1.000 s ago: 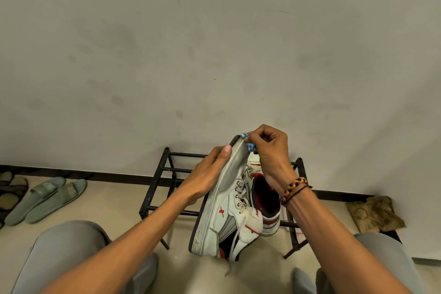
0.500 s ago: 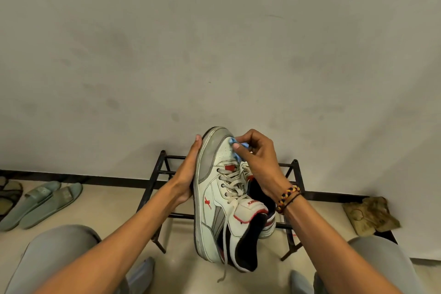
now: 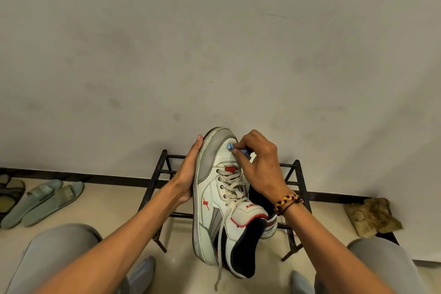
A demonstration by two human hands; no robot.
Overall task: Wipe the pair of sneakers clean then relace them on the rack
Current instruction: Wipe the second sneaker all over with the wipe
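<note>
A white sneaker [image 3: 216,200] with grey toe trim, red marks and loose laces is held up in front of me, toe pointing away. My left hand [image 3: 188,174] lies flat against its left side and sole, fingers straight. My right hand [image 3: 256,162] pinches a small blue cloth [image 3: 232,148] and presses it on the white toe box. The second sneaker [image 3: 268,224] sits behind the first on the black metal rack [image 3: 292,182], mostly hidden by my right wrist.
The rack stands on a beige floor against a plain wall with a dark baseboard. Green slides [image 3: 51,198] and other sandals lie at the left. A crumpled brown bag [image 3: 372,217] lies at the right. My grey-clad knees [image 3: 59,253] frame the bottom corners.
The sneaker turned from side-on to top-up facing me. My left hand shifted to support its sole side. My right hand moved the blue cloth from the toe edge onto the toe box.
</note>
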